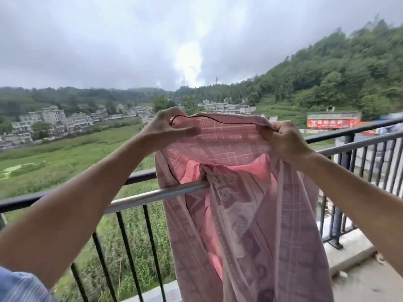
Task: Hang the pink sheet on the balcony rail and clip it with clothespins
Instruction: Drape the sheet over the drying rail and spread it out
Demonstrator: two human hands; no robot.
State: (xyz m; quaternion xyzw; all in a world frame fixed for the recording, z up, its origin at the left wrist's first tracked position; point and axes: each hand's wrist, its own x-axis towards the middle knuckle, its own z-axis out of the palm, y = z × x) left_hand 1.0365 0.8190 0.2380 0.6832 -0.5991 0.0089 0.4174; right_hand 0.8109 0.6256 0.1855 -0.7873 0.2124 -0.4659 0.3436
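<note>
The pink patterned sheet [237,205] is held up in front of me, its top edge stretched between both hands above the rail. My left hand [165,127] pinches the top edge at its left end. At the right end, my right hand [285,140] is closed on the bunched edge. The rest of the sheet hangs down on my side, draped over a silver metal bar [152,196] that runs along the dark balcony rail [139,174]. No clothespins are in view.
The dark railing with vertical bars [125,243] runs from lower left to upper right, where a thicker post [346,158] stands on the concrete ledge [349,247]. Beyond it lie green fields, a village and a wooded hill.
</note>
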